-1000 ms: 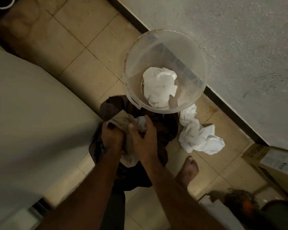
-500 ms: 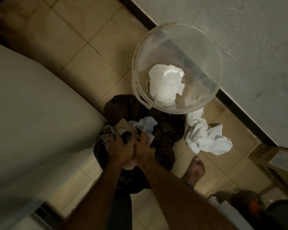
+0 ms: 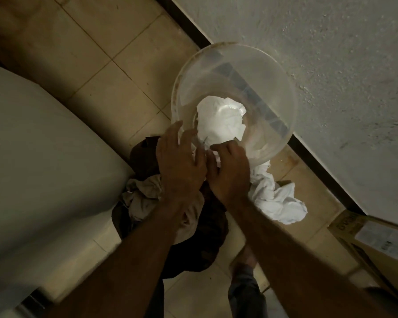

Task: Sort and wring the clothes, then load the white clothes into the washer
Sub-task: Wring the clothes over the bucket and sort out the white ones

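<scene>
A clear plastic bucket point(image 3: 292, 106) stands on the tiled floor against the wall, with a crumpled white cloth point(image 3: 221, 120) inside. Both my hands are at its near rim. My left hand point(image 3: 179, 161) hovers there with fingers spread and straight. My right hand point(image 3: 230, 171) has its fingers curled on a small white cloth point(image 3: 214, 158) that shows between the two hands. Below my hands lies a pile of dark brown clothes point(image 3: 205, 237) with a beige garment point(image 3: 143, 193) on top. Another white garment point(image 3: 276, 198) lies on the floor to the right of the pile.
The pale washer body point(image 3: 32, 157) fills the left side, close to the pile. A rough white wall point(image 3: 331, 65) with a dark skirting runs along the right. A cardboard box point(image 3: 377, 237) sits at the lower right. My foot point(image 3: 246, 255) stands beside the dark pile.
Both hands have risen from the dark pile to the bucket's near rim. The left hand has let go of the beige garment and opened; the right has carried up a small white cloth.
</scene>
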{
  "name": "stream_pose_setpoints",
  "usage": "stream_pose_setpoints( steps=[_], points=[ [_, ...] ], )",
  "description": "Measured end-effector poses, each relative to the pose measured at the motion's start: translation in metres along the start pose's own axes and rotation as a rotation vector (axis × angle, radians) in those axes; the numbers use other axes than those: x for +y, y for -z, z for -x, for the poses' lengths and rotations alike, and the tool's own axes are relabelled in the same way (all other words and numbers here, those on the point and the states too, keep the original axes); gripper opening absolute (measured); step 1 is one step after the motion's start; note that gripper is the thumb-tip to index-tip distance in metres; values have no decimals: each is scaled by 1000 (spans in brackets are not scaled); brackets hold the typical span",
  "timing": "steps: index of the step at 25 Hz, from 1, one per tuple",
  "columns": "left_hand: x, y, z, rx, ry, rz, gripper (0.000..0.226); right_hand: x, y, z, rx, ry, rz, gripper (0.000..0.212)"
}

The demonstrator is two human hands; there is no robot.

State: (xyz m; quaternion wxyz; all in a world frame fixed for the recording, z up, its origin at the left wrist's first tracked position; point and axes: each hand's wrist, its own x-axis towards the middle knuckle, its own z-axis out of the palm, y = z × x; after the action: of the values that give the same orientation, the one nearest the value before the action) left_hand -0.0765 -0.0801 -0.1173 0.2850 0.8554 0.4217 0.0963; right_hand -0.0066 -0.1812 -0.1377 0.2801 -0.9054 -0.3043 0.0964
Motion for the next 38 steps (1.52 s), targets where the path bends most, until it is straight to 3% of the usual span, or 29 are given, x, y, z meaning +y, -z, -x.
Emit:
stream_pose_setpoints(
  steps=[3, 6, 10, 14, 16, 18, 25, 28, 34, 38],
  points=[
    [-5, -28, -21, -123, -197, -160, 35, 36, -13, -38, -164, -50, 178, 33],
    [-21, -50, -29, -266, -310, -354, 36, 71, -31, -74, -613, -175, 211, 31],
    [-38, -67, -27, -134, -428, -314, 26, 104, -82, -105, -1049, -386, 247, 47],
    [-34, -76, -28, -47, -433, -205, 22, 120, -126, -123, -1299, -305, 422, 71],
    [-37, -78, -28, -52, -445, -193, 24, 115, -142, -129, -1339, -235, 486, 65],
    [-41, -81, -28, -45, -447, -192, 25, 112, -154, -132, -1354, -208, 565, 64],
    [-42, -82, -31, -43, -464, -206, 26, 126, -166, -142, -1198, -315, 428, 93],
    [-41, -80, -29, -38, -476, -227, 24, 130, -145, -137, -1037, -264, 389, 63],
    [-37, -77, -29, -96, -453, -255, 22, 116, -101, -129, -876, -127, 317, 56],
    [-34, -71, -30, -230, -407, -378, 29, 81, -67, -119, -552, -120, 226, 31]
  ],
)
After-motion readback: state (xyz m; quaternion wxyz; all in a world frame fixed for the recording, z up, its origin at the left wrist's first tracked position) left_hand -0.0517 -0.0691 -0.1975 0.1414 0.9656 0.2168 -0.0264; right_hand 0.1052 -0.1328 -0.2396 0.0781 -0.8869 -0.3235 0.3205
